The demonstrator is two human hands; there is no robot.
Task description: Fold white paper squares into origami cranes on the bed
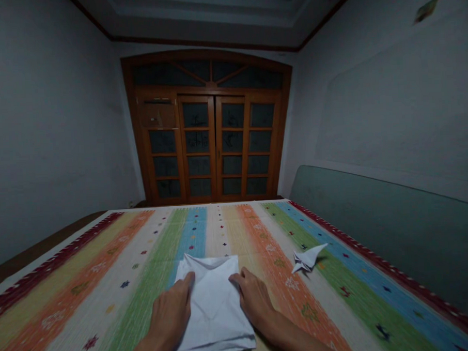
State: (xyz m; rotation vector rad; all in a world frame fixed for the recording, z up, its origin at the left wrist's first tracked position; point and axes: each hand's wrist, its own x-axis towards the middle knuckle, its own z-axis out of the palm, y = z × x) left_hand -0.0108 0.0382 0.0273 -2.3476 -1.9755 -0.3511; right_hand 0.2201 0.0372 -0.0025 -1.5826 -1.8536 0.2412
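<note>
In a dim room, a long striped handwoven cotton bedspread (359,294) in bands of red, orange, green and blue stretches away from where the person sits, with a dark wooden ledge (36,256) along its far left side and a plain grey wall (49,126) above. Toward the near edge, the person's left hand (171,318) comes in from the lower left, its fingers laid over the left side of a folded white paper sheet (214,311). The hand is neither fully spread nor clenched, and from here I can't tell whether the thumb pinches the paper from beneath. The sheet sits between both hands on the green and cream stripes, close to the near edge. It already carries several folds: a layered, creased body with a blunt peak at the far end and a looser, doubled edge nearest the person. So the folding is well underway, though the sheet remains broad and flat, without the narrow points of the figure nearby. The right hand (255,299) mirrors the left, its slightly curled fingers touching the sheet's right side, and whether it is gripping is equally hard to tell. Farther right, apart from both hands, a small white origami bird (306,258) lies on the stripes, sharply pointed and fully shaped. Beyond it, a muted green padded headboard (387,225) runs along the right wall, while brown wooden glazed double doors (209,145) close off the far end of the room.
</note>
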